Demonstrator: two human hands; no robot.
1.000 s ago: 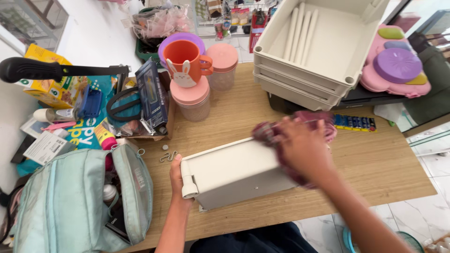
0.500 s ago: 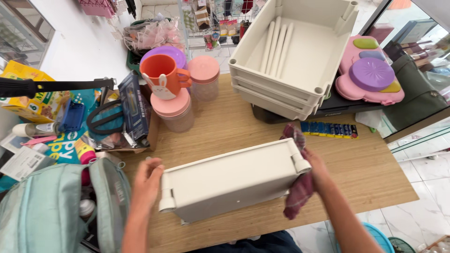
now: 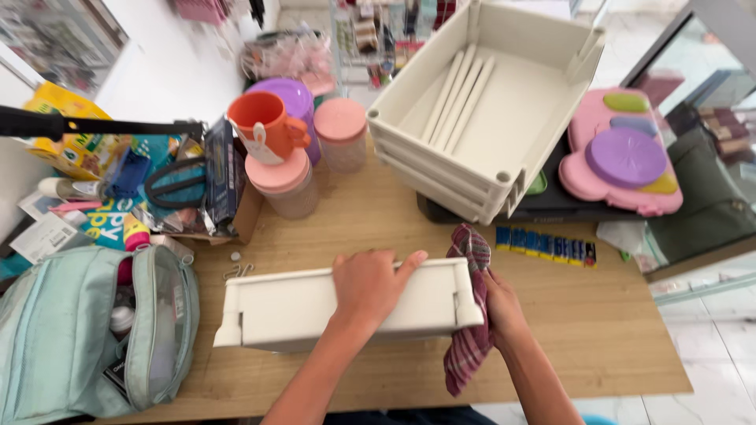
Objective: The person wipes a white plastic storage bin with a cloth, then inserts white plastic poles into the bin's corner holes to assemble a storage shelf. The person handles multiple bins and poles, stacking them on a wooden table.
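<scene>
Left hand (image 3: 370, 287) grips the white tray (image 3: 346, 308) to steady it while right hand (image 3: 500, 303) clutches a cloth (image 3: 470, 346) against its end

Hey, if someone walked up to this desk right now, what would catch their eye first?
Probably the white tray standing on edge at the near side of the wooden table, steadied by the left hand while the right hand presses a checked cloth to its end. Behind it sit stacked white trays, with an orange mug to their left.
</scene>
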